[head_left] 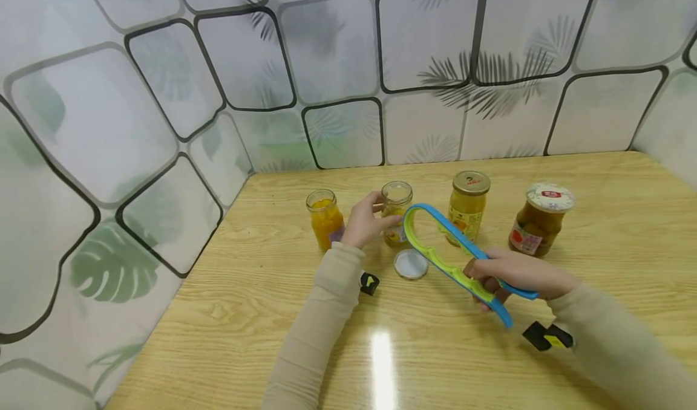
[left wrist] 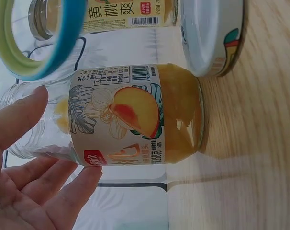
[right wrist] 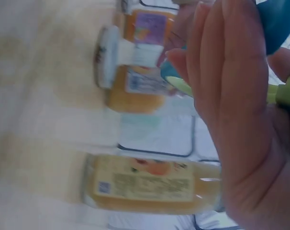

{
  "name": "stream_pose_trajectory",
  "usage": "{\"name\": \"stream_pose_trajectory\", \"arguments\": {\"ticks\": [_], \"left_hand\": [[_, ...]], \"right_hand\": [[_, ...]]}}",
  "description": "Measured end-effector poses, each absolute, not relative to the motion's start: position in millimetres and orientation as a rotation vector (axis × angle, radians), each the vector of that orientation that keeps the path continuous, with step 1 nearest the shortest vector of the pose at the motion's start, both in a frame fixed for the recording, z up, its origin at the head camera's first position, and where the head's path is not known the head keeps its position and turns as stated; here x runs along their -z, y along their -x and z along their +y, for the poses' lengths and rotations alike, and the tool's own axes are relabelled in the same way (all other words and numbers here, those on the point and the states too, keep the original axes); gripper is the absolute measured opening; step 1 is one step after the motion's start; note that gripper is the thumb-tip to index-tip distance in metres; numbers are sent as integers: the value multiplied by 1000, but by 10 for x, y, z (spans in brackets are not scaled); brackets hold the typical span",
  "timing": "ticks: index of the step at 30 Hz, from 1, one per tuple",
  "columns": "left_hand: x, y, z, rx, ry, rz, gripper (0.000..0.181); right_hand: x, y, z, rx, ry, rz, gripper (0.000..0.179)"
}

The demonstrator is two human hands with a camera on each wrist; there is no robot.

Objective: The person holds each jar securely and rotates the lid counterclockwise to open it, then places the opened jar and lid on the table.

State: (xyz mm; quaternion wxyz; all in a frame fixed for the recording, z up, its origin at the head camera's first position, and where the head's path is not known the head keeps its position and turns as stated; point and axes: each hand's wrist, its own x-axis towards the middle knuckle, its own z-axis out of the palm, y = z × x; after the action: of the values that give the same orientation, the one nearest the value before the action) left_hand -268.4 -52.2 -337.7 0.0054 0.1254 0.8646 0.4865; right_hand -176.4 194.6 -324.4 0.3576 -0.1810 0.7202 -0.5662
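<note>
My left hand (head_left: 366,221) is at an open-topped glass jar (head_left: 397,213) of peaches, thumb on one side and fingers on the other. Its peach label (left wrist: 121,115) shows in the left wrist view, and the jar stands upright on the table. A lid (head_left: 411,264) lies on the table just in front of it, white inside up. My right hand (head_left: 517,275) grips the handles of a blue and green jar opener (head_left: 435,259). The opener's rounded end is in the air beside the peach jar; whether they touch I cannot tell.
Left of my left hand stands an open jar of orange fruit (head_left: 325,219). A closed jar with a gold lid (head_left: 467,204) and a dark jar with a patterned white lid (head_left: 541,219) stand to the right. A patterned wall (head_left: 337,53) borders the wooden table (head_left: 245,313).
</note>
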Motion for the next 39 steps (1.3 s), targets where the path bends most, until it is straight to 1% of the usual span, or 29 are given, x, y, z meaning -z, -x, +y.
{"name": "stream_pose_trajectory", "arguments": {"ticks": [9,17,20,24,26,29,36,39], "left_hand": [[3393,2715,-517,-1517,-330,2688,52],[3395,2700,-501,-1511,-335,2688,51],[3373,2679,-493,-1515,-364,2719,57],[3317,2655,-484,-1562,-433,2829,68],[3282,2634,-463,-1598,-484,2897,68],[3234,2590,-423,-1642,-607,2993,62],[3186,2505,-240,-1777,-1127,3077,41],[3173,2447,-108,-1749,-1227,3011,38]], "right_hand": [[3038,1736,2038,1430,544,2064,25],[2957,1744,1952,1426,507,2158,27],[2917,1759,1950,1437,508,2195,28],[2853,1768,2006,1446,491,2258,37],[2823,1760,2057,1445,465,2298,40],[2785,1754,2128,1460,427,2333,42],[2707,1742,2277,1436,407,2452,38],[2694,1734,2314,1449,403,2463,39]]}}
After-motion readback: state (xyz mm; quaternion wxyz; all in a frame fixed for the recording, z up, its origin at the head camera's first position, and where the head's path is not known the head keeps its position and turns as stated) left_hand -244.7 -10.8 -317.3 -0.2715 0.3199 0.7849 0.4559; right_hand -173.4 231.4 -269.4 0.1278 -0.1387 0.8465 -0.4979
